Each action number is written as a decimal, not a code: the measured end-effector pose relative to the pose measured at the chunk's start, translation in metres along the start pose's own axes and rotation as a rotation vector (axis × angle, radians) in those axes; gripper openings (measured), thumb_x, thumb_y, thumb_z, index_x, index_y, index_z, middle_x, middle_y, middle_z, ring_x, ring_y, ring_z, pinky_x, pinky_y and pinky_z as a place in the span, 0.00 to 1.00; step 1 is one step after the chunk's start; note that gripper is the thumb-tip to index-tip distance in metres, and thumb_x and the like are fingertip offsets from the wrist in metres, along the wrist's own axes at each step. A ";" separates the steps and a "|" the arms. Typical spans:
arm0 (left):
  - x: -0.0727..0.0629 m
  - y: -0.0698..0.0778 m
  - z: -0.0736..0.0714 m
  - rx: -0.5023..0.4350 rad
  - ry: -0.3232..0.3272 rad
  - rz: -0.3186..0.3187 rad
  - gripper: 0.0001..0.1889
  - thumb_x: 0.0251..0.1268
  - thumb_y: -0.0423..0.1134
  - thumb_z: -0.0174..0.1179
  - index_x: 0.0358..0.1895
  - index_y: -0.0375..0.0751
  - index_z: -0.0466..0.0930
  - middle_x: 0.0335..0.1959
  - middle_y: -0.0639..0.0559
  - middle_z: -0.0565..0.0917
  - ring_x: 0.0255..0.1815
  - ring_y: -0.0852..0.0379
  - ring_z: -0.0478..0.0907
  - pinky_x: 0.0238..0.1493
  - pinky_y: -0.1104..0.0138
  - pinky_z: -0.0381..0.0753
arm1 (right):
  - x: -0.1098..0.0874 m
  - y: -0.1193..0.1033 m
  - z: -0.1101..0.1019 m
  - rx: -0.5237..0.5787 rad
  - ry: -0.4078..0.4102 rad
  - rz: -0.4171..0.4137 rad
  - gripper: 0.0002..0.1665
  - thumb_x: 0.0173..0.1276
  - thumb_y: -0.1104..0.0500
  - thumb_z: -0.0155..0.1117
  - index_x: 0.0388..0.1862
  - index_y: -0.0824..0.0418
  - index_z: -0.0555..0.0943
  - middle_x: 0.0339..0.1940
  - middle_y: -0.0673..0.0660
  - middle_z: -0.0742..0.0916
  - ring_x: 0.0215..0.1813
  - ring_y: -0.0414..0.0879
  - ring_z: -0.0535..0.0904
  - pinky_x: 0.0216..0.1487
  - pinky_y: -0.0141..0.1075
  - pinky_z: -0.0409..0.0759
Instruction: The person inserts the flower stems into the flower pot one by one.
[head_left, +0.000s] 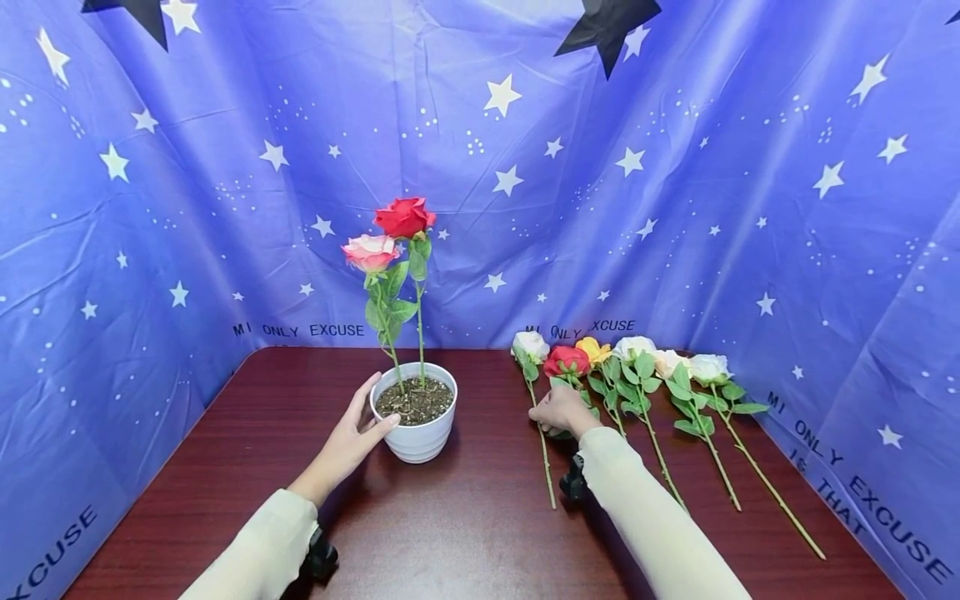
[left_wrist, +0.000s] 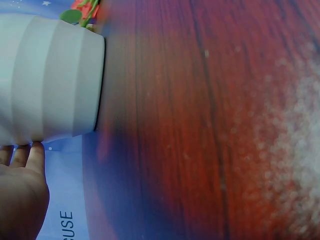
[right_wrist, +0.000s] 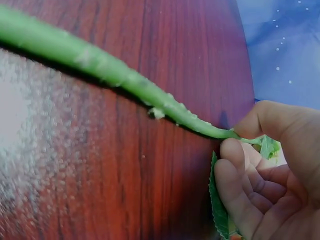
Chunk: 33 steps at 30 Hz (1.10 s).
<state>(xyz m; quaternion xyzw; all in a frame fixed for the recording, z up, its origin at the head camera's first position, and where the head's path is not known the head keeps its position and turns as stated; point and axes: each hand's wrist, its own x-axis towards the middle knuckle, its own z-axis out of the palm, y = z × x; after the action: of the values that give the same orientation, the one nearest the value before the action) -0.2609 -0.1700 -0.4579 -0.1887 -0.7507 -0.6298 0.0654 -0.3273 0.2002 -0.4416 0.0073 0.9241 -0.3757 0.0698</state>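
Note:
On the left of the table stands a white flowerpot (head_left: 417,440) of dark soil (head_left: 416,406). A red rose (head_left: 405,217) and a pink-and-white rose (head_left: 371,252) rise from it on leafy stems. My left hand (head_left: 358,432) holds the pot's left side, thumb at the front of the rim. In the left wrist view its fingertips meet the ribbed wall. With thumb and index finger, my right hand (head_left: 564,411) pinches the green stem (right_wrist: 145,92) of a white rose (head_left: 531,346), which lies close over the table. Its other fingers are curled in the right wrist view.
Right of the white rose lie a red rose (head_left: 566,361), a yellow rose (head_left: 593,350) and several pale roses (head_left: 708,367), stems toward me. Starry blue cloth (head_left: 480,167) hangs behind the brown table (head_left: 480,517) and along both sides.

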 end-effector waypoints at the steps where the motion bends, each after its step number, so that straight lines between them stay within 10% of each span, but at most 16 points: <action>1: 0.000 0.000 0.000 0.000 0.000 0.001 0.41 0.72 0.36 0.62 0.81 0.46 0.47 0.79 0.36 0.53 0.76 0.36 0.53 0.72 0.52 0.58 | 0.000 0.000 0.000 0.010 -0.001 0.004 0.08 0.59 0.62 0.69 0.22 0.64 0.83 0.16 0.55 0.84 0.20 0.44 0.81 0.26 0.37 0.85; 20: 0.000 -0.001 0.001 -0.008 -0.001 0.004 0.41 0.72 0.36 0.62 0.81 0.46 0.47 0.79 0.37 0.52 0.76 0.36 0.53 0.72 0.51 0.57 | 0.001 -0.013 -0.001 0.030 0.006 -0.096 0.03 0.59 0.64 0.64 0.28 0.64 0.82 0.20 0.54 0.84 0.22 0.41 0.80 0.29 0.35 0.85; 27: -0.001 0.001 0.002 -0.008 0.004 0.015 0.40 0.72 0.34 0.61 0.81 0.44 0.47 0.78 0.35 0.54 0.77 0.36 0.52 0.72 0.50 0.56 | 0.000 -0.020 -0.003 0.059 0.108 -0.172 0.06 0.59 0.62 0.66 0.35 0.64 0.80 0.21 0.52 0.85 0.22 0.42 0.82 0.28 0.36 0.84; 33: -0.001 0.003 0.002 -0.018 0.000 0.017 0.40 0.72 0.33 0.60 0.81 0.44 0.47 0.78 0.34 0.53 0.76 0.35 0.53 0.73 0.50 0.56 | -0.002 -0.034 -0.010 0.100 0.225 -0.297 0.09 0.60 0.61 0.66 0.38 0.62 0.80 0.25 0.50 0.87 0.24 0.44 0.83 0.46 0.49 0.84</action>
<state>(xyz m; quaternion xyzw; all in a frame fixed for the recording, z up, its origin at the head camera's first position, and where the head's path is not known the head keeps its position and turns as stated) -0.2588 -0.1679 -0.4563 -0.1956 -0.7432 -0.6361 0.0692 -0.3284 0.1828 -0.4111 -0.0836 0.8973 -0.4240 -0.0904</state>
